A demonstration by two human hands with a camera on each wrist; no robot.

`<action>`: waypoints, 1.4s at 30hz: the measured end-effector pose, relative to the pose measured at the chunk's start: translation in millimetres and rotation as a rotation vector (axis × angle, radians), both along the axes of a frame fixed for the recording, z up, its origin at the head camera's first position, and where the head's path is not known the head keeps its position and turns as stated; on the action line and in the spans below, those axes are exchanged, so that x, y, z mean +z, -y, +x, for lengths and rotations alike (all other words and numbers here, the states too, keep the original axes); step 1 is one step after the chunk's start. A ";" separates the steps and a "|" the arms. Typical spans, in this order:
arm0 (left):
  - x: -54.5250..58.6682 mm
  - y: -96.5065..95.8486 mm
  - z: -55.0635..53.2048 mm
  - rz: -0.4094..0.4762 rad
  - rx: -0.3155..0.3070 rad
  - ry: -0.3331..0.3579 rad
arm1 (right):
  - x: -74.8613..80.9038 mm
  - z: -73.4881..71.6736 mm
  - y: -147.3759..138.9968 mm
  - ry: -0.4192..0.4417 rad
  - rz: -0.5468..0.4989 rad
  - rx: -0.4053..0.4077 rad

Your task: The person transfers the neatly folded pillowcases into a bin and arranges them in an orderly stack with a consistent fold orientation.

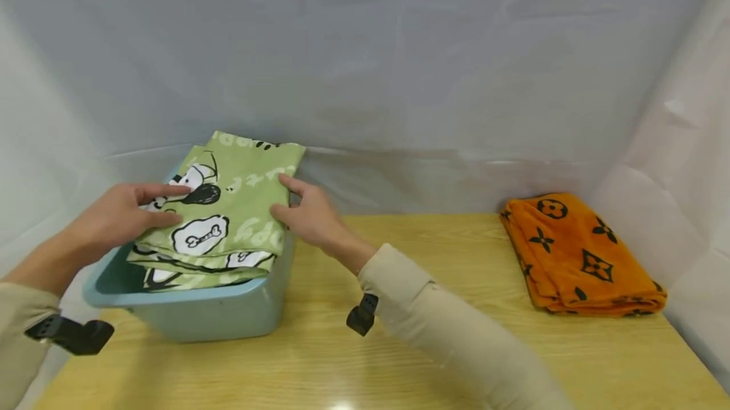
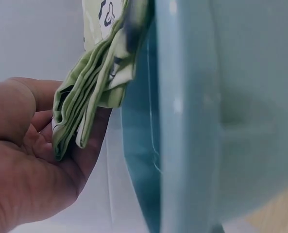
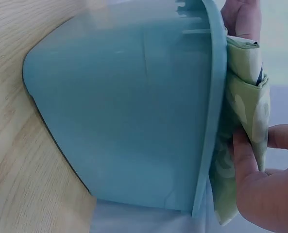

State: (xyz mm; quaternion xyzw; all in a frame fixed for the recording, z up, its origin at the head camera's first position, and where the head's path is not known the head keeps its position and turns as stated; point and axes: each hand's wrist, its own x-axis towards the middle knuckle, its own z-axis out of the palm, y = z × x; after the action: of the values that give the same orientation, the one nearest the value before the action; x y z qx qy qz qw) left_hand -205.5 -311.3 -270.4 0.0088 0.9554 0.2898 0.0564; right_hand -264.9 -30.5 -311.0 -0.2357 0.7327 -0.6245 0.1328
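A folded green cloth [image 1: 245, 188] with a cartoon dog, bone and letter print lies over the mouth of a light-blue plastic basin [image 1: 217, 315]. My left hand [image 1: 116, 217] holds its left side; in the left wrist view, several cloth layers [image 2: 93, 82] sit between thumb and fingers. On the opposite side my right hand [image 1: 313, 213] grips the cloth's edge, fingers above and below it in the right wrist view. Part of the cloth's underside and most of the basin's inside are hidden. The cloth's far end rises past the basin's back rim.
An orange folded blanket [image 1: 582, 258] with black flower motifs lies on the right of the wooden table [image 1: 410, 308]. White sheeting [image 1: 399, 80] stands behind the table and along both sides. Black wrist cameras are strapped to both sleeves.
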 end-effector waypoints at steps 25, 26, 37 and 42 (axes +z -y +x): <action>-18.0 8.5 -6.4 -0.081 0.025 0.002 | 12.6 -7.3 22.0 -0.216 0.451 0.021; -17.5 8.9 -6.8 -0.080 0.026 0.004 | 13.8 -7.4 22.4 -0.218 0.455 0.019; -18.6 2.2 -9.5 -0.104 0.019 -0.006 | 14.0 -7.6 21.7 -0.277 0.473 0.023; -21.7 -2.8 -9.0 -0.176 -0.093 0.029 | 9.7 1.2 16.6 -0.414 0.557 0.076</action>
State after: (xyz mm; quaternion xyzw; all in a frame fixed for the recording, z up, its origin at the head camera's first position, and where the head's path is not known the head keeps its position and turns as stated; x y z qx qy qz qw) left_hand -214.5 -308.5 -292.1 0.0440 0.9748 0.2019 0.0841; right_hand -263.7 -47.2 -301.3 -0.3393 0.8770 -0.3342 0.0635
